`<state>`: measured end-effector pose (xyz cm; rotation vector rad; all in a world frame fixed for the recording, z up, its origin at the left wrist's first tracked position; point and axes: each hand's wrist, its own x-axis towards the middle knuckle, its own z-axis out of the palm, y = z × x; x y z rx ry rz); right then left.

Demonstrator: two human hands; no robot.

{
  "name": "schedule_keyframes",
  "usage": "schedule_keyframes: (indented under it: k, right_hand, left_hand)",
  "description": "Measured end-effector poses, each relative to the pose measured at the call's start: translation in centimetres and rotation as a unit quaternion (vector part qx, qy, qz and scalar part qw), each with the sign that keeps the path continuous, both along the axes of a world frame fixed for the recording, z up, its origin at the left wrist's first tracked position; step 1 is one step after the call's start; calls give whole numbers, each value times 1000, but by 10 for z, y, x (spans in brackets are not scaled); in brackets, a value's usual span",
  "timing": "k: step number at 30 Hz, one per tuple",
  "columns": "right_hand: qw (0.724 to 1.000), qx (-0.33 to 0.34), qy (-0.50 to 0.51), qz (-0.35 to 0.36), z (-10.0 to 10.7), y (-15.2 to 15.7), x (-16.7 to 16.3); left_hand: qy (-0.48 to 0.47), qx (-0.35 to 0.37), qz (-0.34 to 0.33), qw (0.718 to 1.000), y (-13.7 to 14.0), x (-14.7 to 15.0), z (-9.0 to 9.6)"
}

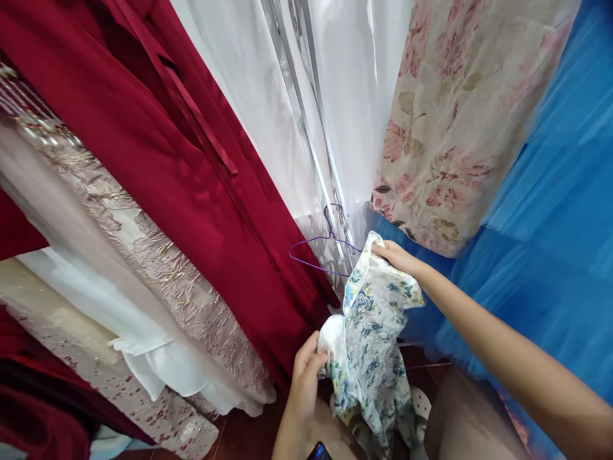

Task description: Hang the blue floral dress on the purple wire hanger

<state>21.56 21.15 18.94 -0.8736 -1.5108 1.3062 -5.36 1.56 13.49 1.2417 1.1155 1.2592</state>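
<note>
A small white garment with a blue and yellow floral print (376, 326) hangs between my two hands. My left hand (306, 364) pinches its white edge at the lower left. At its upper corner, my right hand (395, 257) grips the collar or shoulder area, with the fingers partly hidden by cloth. A thin purple wire hanger (318, 239) is behind the garment, its right arm passing into or behind the cloth near my right hand; I cannot tell which. The hanger's hook is close to the hanging grey ribbons (313, 128).
Long garments surround me: a dark red one (191, 185), a white one (239, 76), a pink-flowered beige one (445, 147) and blue tulle (546, 255). Pale embroidered cloth (158, 249) hangs at left. Below are my shoes (421, 406), a phone (319, 452) and reddish floor tiles (249, 431).
</note>
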Motion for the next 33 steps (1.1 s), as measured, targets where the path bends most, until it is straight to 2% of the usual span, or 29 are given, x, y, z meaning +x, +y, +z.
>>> schedule_keyframes:
  k: [3, 6, 9, 12, 17, 21, 24, 26, 30, 31, 33]
  right_hand:
    - [998, -46, 22, 47, 4, -12, 10]
    - [989, -92, 63, 95, 11, -19, 17]
    - [985, -107, 77, 109, 16, -20, 19]
    - [986, -115, 78, 94, 19, -21, 19]
    - [985, -121, 72, 96, 23, -25, 18]
    - [982, -128, 85, 108, 27, -27, 19]
    - [978, -156, 82, 108, 27, -28, 21]
    - [975, -183, 70, 105, 26, -28, 21]
    - [977, -192, 67, 71, 24, -30, 22]
    - [979, -180, 72, 62, 23, -32, 23]
    - [984, -146, 91, 50, 16, -39, 30]
  left_hand:
    - [153, 21, -12, 988, 21, -30, -2]
    - [303, 27, -79, 949, 52, -54, -4]
    - [367, 34, -98, 924, 88, -70, 1]
    - [379, 62, -89, 919, 124, -83, 17]
    - [408, 122, -69, 902, 170, -101, 56]
    - [439, 167, -12, 883, 189, -103, 78]
    - [443, 193, 31, 875, 192, -93, 89]
    - [423, 208, 20, 882, 188, -82, 96]
    - [300, 238, -61, 922, 181, -61, 104]
    - [267, 242, -55, 931, 180, -59, 103]
    - [225, 242, 0, 944, 180, -61, 97]
